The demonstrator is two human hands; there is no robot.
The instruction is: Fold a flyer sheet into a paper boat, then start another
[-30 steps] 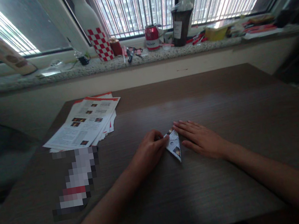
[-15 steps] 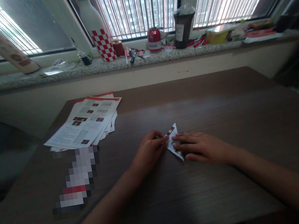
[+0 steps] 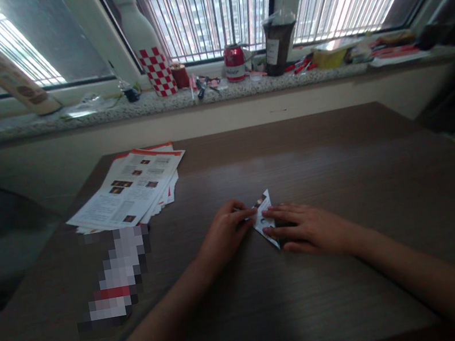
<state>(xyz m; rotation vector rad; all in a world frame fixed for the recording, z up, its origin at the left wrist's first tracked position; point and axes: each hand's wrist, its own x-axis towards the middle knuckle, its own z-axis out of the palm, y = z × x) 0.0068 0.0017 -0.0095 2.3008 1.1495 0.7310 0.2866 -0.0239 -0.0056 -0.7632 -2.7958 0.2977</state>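
Note:
A small folded paper triangle [image 3: 264,218], white with printed patches, lies on the dark wooden table [image 3: 294,153]. At its left corner, the fingertips of my left hand [image 3: 229,227] close in a pinch on the paper. My right hand [image 3: 311,227] rests flat against the right side, fingers spread, with fingertips on the paper's face. Part of the paper's right edge is hidden under those fingers.
Printed sheets [image 3: 129,187] lie in a loose stack at the table's back left, with a pixelated item [image 3: 116,273] in front of them. On the windowsill [image 3: 109,114] stand a checkered bottle [image 3: 156,69], a red can [image 3: 234,63] and a dark cup [image 3: 276,46].
My right hand's fingers have spread apart a little, and its index and middle fingers have shifted on the paper. The left hand keeps its place at the left corner.

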